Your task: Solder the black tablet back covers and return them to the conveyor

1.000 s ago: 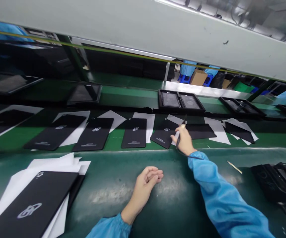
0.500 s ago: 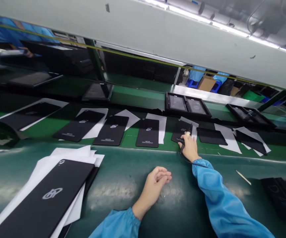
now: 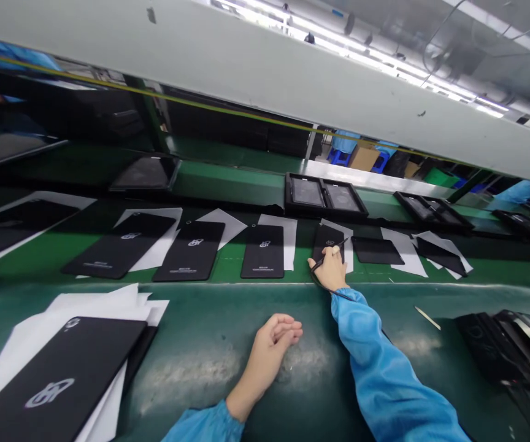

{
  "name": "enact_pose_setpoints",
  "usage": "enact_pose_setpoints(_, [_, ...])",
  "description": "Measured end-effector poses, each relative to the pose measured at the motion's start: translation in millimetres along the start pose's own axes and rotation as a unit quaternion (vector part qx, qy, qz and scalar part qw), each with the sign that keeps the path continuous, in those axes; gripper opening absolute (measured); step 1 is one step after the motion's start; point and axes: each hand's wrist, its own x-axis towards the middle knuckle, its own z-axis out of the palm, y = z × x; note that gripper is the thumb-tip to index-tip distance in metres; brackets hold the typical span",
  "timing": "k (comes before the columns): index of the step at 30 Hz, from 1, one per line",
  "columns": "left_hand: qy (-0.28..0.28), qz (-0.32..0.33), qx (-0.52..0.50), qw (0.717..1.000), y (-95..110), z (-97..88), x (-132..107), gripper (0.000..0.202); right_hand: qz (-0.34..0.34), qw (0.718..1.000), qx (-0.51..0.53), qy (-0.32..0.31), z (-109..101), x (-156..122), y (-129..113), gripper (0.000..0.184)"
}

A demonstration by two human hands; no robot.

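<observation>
Overhead: a pale grey beam (image 3: 246, 67) crosses the upper part of the frame, with a green-and-yellow line along its lower edge.

Benches: two green tiers run across the frame, a far belt (image 3: 232, 175) and, below it, a near dark green belt (image 3: 200, 374); the near belt's back edge runs just below the row of covers.

Beyond: a cardboard box (image 3: 364, 158) and blue stools (image 3: 341, 157) show through the gap under the beam, upper middle.

Trays: a black double tray (image 3: 304, 191) holding two grey panels sits on the far tier, with more dark trays to its right and left.

Row count: seven black tablet back covers lie across the middle of the frame, most on white paper sheets.

Near pile: one large black cover (image 3: 57, 374) with a pale logo lies on loose white sheets (image 3: 88, 301), lower left.

Lower right: a dark stack of cases (image 3: 490, 344) sits on the belt, with a thin pale stick (image 3: 427, 318) to its left.

Left hand: the left hand (image 3: 276, 337) rests on the near belt, loosely curled and holding nothing, its blue sleeve (image 3: 203, 423) at the bottom edge, well apart from the near pile.

Right hand: the right hand (image 3: 328, 270) reaches across the belt edge from its blue sleeve (image 3: 380, 362), clenched around a thin black pen-like tool (image 3: 340, 245), whose cord (image 3: 336, 294) trails back by the wrist.

Held point: the tool's upper end lies over the fifth cover (image 3: 326, 240) from the left, and the fingers overlap that cover's lower part.
</observation>
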Motion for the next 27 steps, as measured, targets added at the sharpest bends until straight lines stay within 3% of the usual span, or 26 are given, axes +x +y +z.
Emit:
enact_pose_setpoints(3, [-0.004,0.0,0.0,1.0,1,-0.4,0,0.035,-0.019,0.999,0.03,0.032,-21,-7,23,0.034])
enact_pose_setpoints(6, [-0.007,0.001,-0.001,1.0,0,-0.3,1,0.035,-0.017,0.992,0.066,0.105,-47,-8,49,0.032])
enact_pose_setpoints(11, [0.002,0.01,-0.011,1.0,-4,0.3,3,0.039,0.005,0.957,0.126,0.26,-97,5,85,0.036])
enact_pose_setpoints(14, [0.014,0.02,-0.029,0.999,-6,-0.4,4,0.043,-0.009,0.939,0.166,0.301,-122,-2,92,0.033])
enact_pose_setpoints(17, [0.057,0.061,-0.05,0.995,-3,-2.0,3,0.046,-0.041,0.939,0.212,0.269,-129,-28,85,0.028])
enact_pose_setpoints(20, [0.1,0.098,-0.051,0.989,3,-3.0,0,0.045,-0.07,0.943,0.266,0.189,-119,-63,70,0.023])
enact_pose_setpoints(24, [0.056,0.058,-0.059,0.995,7,-0.5,-2,0.042,-0.076,0.942,0.315,0.088,-97,-96,58,0.019])
enact_pose_setpoints(27, [0.038,0.039,-0.072,0.996,5,2.9,-3,0.035,-0.105,0.948,0.289,0.079,-89,-101,60,0.017])
